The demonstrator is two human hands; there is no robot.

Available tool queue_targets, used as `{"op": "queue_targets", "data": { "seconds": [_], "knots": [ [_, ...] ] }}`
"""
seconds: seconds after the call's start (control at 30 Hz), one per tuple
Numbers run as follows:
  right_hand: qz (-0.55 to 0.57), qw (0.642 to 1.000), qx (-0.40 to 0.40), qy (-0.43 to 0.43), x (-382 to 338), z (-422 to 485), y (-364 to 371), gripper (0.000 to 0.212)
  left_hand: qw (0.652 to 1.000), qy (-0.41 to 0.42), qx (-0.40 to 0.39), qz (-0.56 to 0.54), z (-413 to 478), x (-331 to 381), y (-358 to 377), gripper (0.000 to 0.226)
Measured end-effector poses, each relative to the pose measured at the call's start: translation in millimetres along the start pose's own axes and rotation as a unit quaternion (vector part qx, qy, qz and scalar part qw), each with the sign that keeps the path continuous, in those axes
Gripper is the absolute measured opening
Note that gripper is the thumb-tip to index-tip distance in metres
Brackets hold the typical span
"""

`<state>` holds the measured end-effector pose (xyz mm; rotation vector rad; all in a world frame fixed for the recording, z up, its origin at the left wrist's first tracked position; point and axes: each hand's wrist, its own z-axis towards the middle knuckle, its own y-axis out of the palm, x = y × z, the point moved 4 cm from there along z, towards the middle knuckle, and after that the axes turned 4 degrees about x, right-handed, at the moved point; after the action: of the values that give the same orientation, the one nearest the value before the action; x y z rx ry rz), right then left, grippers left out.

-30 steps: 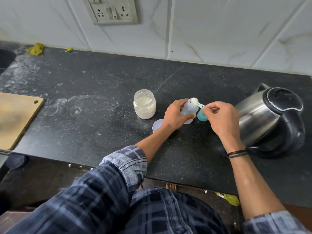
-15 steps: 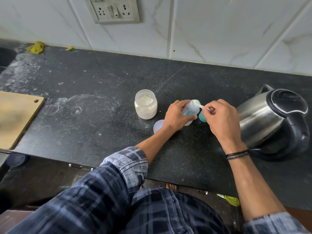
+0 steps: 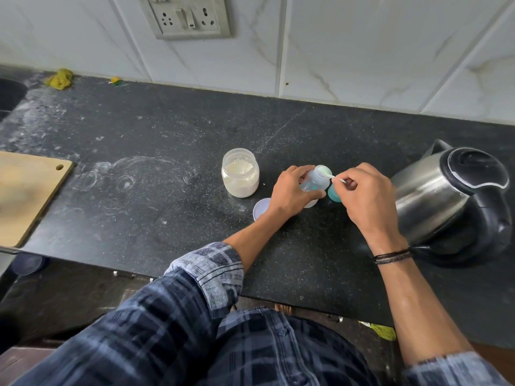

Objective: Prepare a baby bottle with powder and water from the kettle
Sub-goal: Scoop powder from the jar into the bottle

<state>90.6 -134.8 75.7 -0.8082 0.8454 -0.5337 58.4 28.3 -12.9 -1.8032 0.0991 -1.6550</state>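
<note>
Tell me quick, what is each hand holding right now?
Left hand: closed around the baby bottle.
Right hand: pinching the scoop by its handle, bowl at the bottle's mouth.

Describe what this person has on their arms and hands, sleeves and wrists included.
The left arm's dark blue plaid shirt sleeve is rolled back, its turned-up cuff showing paler grey-blue checks. The right arm's matching plaid sleeve ends near the elbow. Thin black cord bands circle the right wrist. The left hand and right hand are gloveless.

Black speckled counter (image 3: pixel 167 218); steel-and-black kettle (image 3: pixel 448 201); teal cap (image 3: pixel 333 194); blue plaid sleeve (image 3: pixel 206 271)
</note>
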Motion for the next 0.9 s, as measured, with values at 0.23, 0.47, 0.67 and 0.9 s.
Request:
{"op": "queue_targets", "data": {
  "seconds": [0.23, 0.47, 0.67, 0.9],
  "knots": [
    [0.017, 1.000, 0.020, 0.003, -0.8, -2.2, -2.0, 0.005, 1.000, -0.003, -0.002, -0.003, -1.1, -0.1, -1.2, 0.065],
    [0.025, 0.999, 0.029, -0.010, -1.5, -4.4, -2.4, 0.005, 1.000, 0.000, -0.003, 0.000, -1.3, 1.1, -2.5, 0.065],
    [0.028, 0.999, 0.030, -0.024, -0.4, -5.2, -2.5, 0.003, 1.000, 0.005, -0.002, 0.001, -1.5, 2.5, -3.5, 0.064],
    [0.027, 0.998, 0.039, -0.036, 1.3, -7.3, 1.1, 0.003, 1.000, 0.004, 0.000, -0.005, -1.4, 3.5, -4.3, 0.063]
  ]
}}
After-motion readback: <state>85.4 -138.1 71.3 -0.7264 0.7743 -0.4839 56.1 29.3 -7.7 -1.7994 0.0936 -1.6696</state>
